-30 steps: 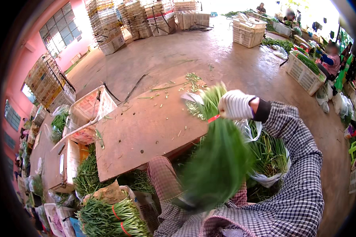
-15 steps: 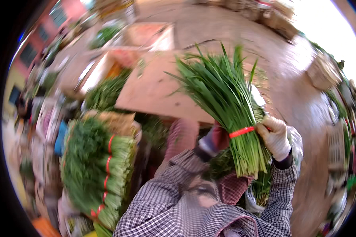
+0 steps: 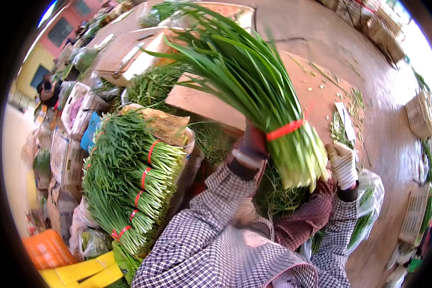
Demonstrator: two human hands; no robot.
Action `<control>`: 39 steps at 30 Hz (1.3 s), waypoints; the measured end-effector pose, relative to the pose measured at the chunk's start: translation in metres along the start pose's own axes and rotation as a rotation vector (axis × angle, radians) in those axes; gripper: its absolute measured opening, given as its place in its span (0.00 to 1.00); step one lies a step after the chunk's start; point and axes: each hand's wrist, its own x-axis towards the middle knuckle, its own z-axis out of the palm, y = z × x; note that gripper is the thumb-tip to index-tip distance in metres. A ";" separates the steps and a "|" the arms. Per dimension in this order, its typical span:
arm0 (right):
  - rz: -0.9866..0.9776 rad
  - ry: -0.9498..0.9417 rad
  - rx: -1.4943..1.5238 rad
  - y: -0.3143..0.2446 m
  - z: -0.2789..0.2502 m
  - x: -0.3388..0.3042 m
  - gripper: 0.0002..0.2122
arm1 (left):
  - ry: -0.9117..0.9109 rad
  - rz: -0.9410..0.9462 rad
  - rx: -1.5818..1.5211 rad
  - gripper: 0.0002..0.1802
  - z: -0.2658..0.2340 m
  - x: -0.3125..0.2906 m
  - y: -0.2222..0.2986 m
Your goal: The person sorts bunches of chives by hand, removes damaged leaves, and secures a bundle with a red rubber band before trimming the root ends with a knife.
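My left hand grip clamped on chive bundle just beside red band; right hand grip loose at cut ends. Floppy, light, bruisable; band firmest hold.

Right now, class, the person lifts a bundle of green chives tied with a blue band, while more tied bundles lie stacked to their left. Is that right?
Not quite. The band round the bundle of green chives is red, not blue, as the head view shows. The rest stands: the left hand holds the bundle up, and more tied bundles lie stacked to the person's left.
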 end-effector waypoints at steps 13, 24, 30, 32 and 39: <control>0.260 0.156 -0.602 0.155 -0.053 -0.031 0.18 | 0.014 -0.272 2.075 0.46 0.016 -0.030 -0.054; 0.239 0.062 -0.609 0.199 -0.023 0.040 0.18 | -1.000 -0.829 2.947 0.67 -0.092 0.121 -0.049; 0.205 0.173 -0.570 0.208 -0.028 0.036 0.09 | -0.836 -1.157 2.739 0.66 -0.101 0.138 -0.062; 0.152 0.319 -0.481 0.199 -0.031 0.032 0.07 | -0.793 -1.151 2.709 0.66 -0.105 0.138 -0.055; 0.022 0.299 0.131 0.112 0.056 0.017 0.08 | -0.618 -1.277 2.770 0.68 -0.107 0.152 -0.060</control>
